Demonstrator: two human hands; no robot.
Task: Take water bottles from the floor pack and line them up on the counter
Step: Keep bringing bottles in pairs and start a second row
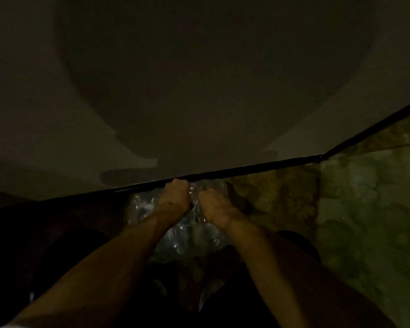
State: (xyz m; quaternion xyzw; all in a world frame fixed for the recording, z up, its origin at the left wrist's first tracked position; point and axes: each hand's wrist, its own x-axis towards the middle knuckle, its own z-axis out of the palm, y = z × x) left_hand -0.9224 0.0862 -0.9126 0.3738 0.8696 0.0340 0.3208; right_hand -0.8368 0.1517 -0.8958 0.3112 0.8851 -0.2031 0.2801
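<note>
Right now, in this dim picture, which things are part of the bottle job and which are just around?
Part of the job:
- plastic-wrapped pack of water bottles on the floor
- left hand, closed on the wrap
- right hand, closed on the wrap

Just around:
- pale wall
- dark strip at the wall's foot
- mottled floor

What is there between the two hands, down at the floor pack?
Only crinkled clear plastic wrap of the bottle pack shows in the narrow gap between the left hand and the right hand, in the dim head view.
</note>
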